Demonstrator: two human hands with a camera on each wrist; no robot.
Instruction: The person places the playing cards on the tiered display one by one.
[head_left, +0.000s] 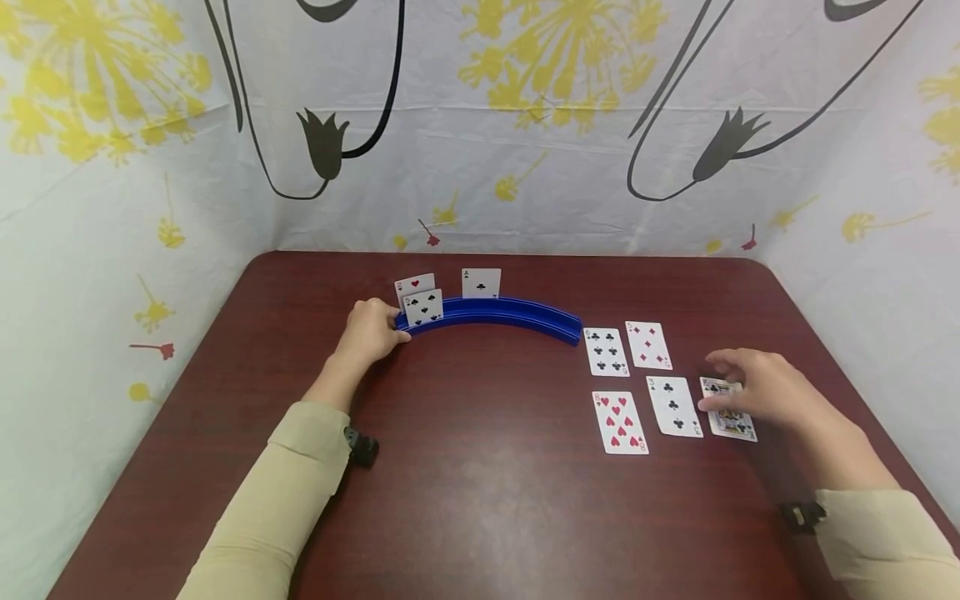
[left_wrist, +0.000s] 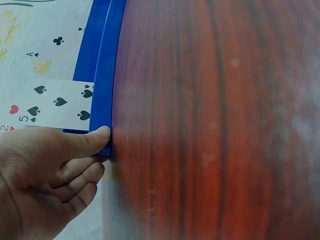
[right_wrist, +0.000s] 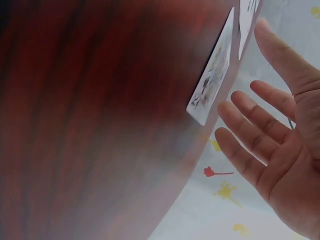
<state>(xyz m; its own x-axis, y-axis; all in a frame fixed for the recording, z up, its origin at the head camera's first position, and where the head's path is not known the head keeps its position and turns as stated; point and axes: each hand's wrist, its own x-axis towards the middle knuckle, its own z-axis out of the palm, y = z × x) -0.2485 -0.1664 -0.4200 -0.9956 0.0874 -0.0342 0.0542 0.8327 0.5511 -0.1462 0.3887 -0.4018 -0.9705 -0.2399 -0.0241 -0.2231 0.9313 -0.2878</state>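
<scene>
My left hand (head_left: 370, 333) pinches the left end of a curved blue card holder (head_left: 498, 312); in the left wrist view its thumb lies on the holder's front edge. In the holder, near that hand, a five of spades (head_left: 424, 308) stands in front of a two of hearts (head_left: 415, 282). An ace of clubs (head_left: 481, 283) stands upright farther along. Over at the right, my right hand (head_left: 765, 387) is above a face card (head_left: 731, 421), partly covering it. In the right wrist view its fingers are spread and relaxed, with nothing in them.
Face up on the dark red wooden table (head_left: 480, 517) lie a six of clubs (head_left: 606, 352), by the holder's right end, a five of diamonds (head_left: 648, 345), an eight of hearts (head_left: 620, 422) and a three of clubs (head_left: 673, 406). A patterned white curtain (head_left: 450, 167) encloses the table.
</scene>
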